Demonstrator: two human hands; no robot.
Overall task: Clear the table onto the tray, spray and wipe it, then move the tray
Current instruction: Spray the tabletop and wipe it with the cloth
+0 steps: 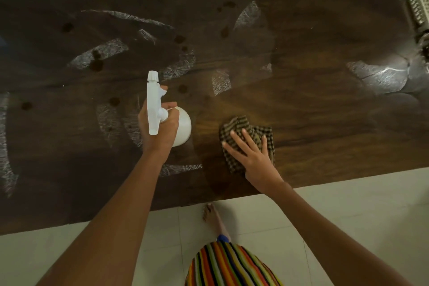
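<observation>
The fingers (169,106) of the left hand (160,130) are wrapped around the neck of a white spray bottle (183,129), with one fingertip set on the trigger. The spray head (153,100) is aimed toward 12 o'clock, away from the person. Whether the bottle's base is resting on the table (325,123) cannot be told.

The fingers (235,141) of the right hand (254,159) are held straight and spread, pressed flat on a crumpled checked cloth (247,129). The cloth is laid on the table at 3 o'clock from the bottle, near it but not touching, close to the 6 o'clock edge.

The dark wooden top is marked with whitish wet streaks (99,55) – most of them from 9 to 11 o'clock of the bottle, with another patch far off at 3 o'clock. Small dark spots (67,26) are scattered among them. The wood around the cloth is seen to be smoother and browner.

At the 2 o'clock corner a white slotted thing (420,7) is cut off by the frame edge – what it is cannot be told.

Below the table, at 6 o'clock, pale floor tiles (92,258), a bare foot (210,212) and a striped garment (232,264) are seen.
</observation>
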